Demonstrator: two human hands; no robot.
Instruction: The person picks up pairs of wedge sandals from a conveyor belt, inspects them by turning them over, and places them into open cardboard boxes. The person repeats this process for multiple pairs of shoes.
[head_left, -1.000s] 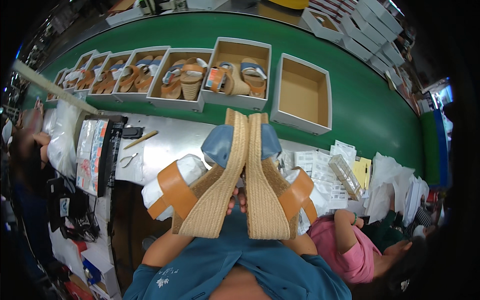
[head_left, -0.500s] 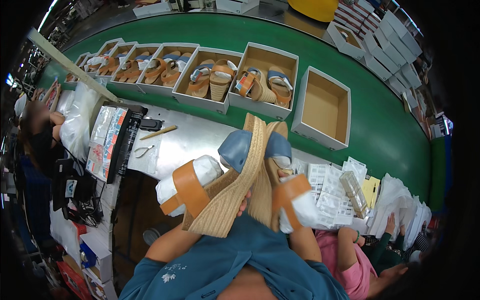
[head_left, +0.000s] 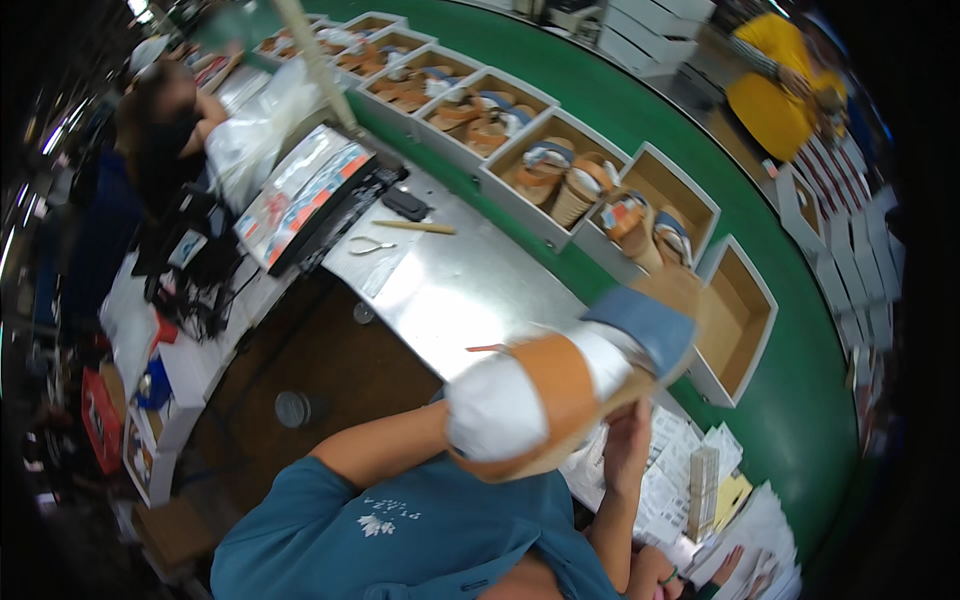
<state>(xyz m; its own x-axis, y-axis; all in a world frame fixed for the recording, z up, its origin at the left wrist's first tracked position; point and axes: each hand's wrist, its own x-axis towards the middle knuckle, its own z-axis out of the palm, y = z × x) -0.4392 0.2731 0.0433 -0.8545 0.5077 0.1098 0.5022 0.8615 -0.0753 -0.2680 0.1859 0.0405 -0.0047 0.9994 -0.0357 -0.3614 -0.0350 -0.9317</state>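
A wedge sandal (head_left: pixel 560 390) with a blue toe strap, tan ankle strap and white paper stuffing is raised close in front of me, blurred by motion. My left forearm (head_left: pixel 390 447) runs up behind it; the sandal hides the left hand's fingers, which seem to bear it. Beneath its blue strap, my right hand (head_left: pixel 627 440) has curled fingers against the sandal's side. No second sandal shows clearly in my hands. Beyond the toe stands an empty shoebox (head_left: pixel 735 325). Beside that, another shoebox (head_left: pixel 690 190) contains a similar pair.
More filled shoeboxes (head_left: pixel 450 105) line the green surface (head_left: pixel 790 280). Cutting pliers (head_left: pixel 372 245) and a tan stick (head_left: pixel 413 227) lie on the metal table (head_left: pixel 440 290). Label sheets (head_left: pixel 665 480) lie at right. Co-workers are at far left, far right and lower right.
My view has turned left, shifting the boxes rightward. The two sandals held side by side have swung up and right; now one fills the front and the other is not clearly visible.
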